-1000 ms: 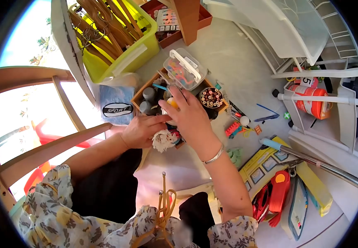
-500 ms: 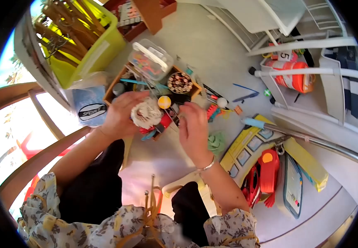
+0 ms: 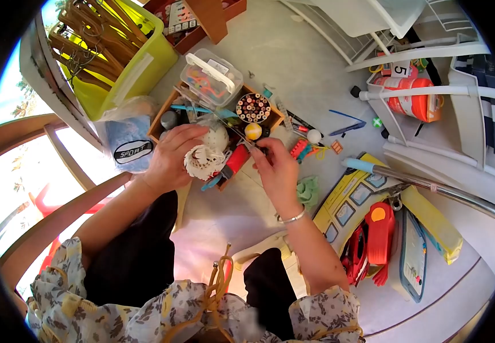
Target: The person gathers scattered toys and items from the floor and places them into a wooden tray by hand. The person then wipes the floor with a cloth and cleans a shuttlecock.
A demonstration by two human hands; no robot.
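My left hand curls its fingers around the side of a white lace roll; its thumb is hard to see. Beyond that roll, close to my fingertips, is a rounded white thing. Both lie over the near side of a wooden box crowded with small items. My right hand pinches at the box's right side, on something thin that I cannot make out. Close to its fingertips sit a yellow ball and a red item. A round holder of pencils stands in the box.
A clear lidded container rests on the box's far side. Left is a lime bin of hangers, with a "SPORT" bag below. Blue pens and a green cloth lie right. A metal pole and white rack stand further right.
The yellow ball has shifted right and away from the lace roll. The rounded white thing now shows more. My right hand has moved slightly right, and the whole view has shifted a little.
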